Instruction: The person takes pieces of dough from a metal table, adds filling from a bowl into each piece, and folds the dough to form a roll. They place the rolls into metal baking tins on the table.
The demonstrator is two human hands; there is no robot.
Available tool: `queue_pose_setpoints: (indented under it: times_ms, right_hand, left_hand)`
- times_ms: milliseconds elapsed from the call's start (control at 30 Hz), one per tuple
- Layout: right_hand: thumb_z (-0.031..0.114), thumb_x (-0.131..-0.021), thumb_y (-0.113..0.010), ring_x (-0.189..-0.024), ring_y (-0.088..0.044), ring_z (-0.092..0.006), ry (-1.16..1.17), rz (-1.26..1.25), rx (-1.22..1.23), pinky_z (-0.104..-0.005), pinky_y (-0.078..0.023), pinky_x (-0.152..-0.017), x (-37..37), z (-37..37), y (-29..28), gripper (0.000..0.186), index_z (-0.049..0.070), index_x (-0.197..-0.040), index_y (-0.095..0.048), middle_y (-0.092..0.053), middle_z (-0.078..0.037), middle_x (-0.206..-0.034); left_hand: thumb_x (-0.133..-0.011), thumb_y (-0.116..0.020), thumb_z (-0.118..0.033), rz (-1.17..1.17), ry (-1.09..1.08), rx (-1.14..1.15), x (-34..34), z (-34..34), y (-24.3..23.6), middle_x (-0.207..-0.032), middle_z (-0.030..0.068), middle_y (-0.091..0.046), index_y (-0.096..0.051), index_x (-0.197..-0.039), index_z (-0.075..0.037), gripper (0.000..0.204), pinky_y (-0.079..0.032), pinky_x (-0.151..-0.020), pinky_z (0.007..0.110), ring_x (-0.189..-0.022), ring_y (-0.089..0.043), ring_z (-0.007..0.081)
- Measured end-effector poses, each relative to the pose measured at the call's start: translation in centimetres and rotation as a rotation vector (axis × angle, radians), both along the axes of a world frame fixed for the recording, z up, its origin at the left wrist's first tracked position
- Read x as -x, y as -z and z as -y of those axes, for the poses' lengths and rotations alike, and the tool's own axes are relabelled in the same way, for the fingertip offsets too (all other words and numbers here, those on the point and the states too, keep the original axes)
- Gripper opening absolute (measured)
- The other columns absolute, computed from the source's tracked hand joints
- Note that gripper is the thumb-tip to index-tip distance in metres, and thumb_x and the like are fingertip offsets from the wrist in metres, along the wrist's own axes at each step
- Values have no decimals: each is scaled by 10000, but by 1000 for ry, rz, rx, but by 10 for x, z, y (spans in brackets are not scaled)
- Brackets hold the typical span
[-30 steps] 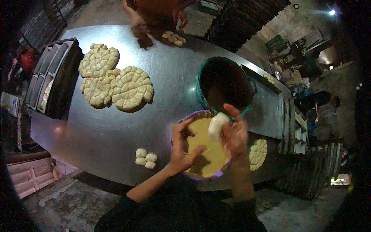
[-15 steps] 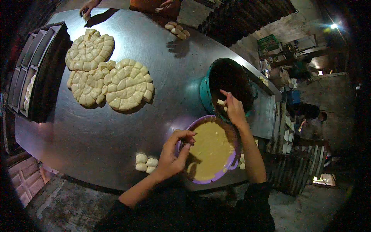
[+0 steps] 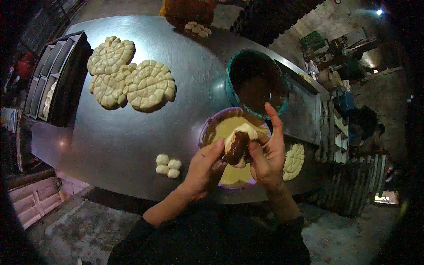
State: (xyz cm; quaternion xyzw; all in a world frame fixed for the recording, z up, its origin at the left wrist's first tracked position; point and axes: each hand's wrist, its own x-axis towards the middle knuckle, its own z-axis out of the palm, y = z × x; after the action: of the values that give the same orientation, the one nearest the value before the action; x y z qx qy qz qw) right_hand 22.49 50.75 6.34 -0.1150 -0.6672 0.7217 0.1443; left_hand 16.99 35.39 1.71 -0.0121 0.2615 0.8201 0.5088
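A flattened piece of pale dough (image 3: pixel 248 129) with a dark brown filling (image 3: pixel 238 148) on it is held between my two hands. My left hand (image 3: pixel 204 170) grips its left side with thumb and fingers. On the other side my right hand (image 3: pixel 270 161) pinches the dough, its index finger stretched up. Beneath them stands a purple basin (image 3: pixel 204 132) of yellow creamy mixture (image 3: pixel 232 176), partly covered by my hands. Just beyond the basin is a teal bucket (image 3: pixel 229 86) with dark brown contents low inside.
Several dough balls (image 3: pixel 168 166) lie left of my hands on the metal table (image 3: pixel 119 150). Farther left are scored dough rounds (image 3: pixel 150 86) and a rack of baking tins (image 3: pixel 57 66). Another scored round (image 3: pixel 293 162) sits right of my hands. More dough balls (image 3: pixel 198 29) lie at the far edge.
My right hand has come back from over the bucket to meet my left. Both now hold the dough with brown filling. The view has shifted, and another person's hands have left the far edge.
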Motion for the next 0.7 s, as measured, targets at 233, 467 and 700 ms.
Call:
queue_pose_setpoints:
  times_ms: [233,467,700]
  right_hand:
    - [94,-899,-651,-1095,-595,-223,-131,-62,-9,-366,-543,-884,-85,-37,4,425,-10,-1292,-526,-585,-141,-1227]
    - [57,-828,-680,-1122,-599,-326,-118,-187,-1025,-359,-551,-879,-147,-52,-2,428,13,-1243,-585,-546,-191,-1272]
    - [12,-784,-732,-1030,-642,-296,-83,-244,-371,-397,-540,-883,-200,-59,20,319,24,-1091,-646,-607,-171,-1196]
  left_hand:
    - [-983,-528,-349,213,-170,1,-64,-21,-22,-1233,57,-592,-496,-1306,-43,446,-438,-1008,370,-1190,-537,190]
    - [-801,-751,-49,-705,-222,249,-125,-40,-32,-1432,71,-369,-551,-1302,3,543,-460,-1002,318,-1234,-503,185]
    - [-897,-674,-161,-959,-268,515,-182,-45,-28,-1343,93,-501,-656,-1188,-18,325,-476,-920,288,-1135,-563,170]
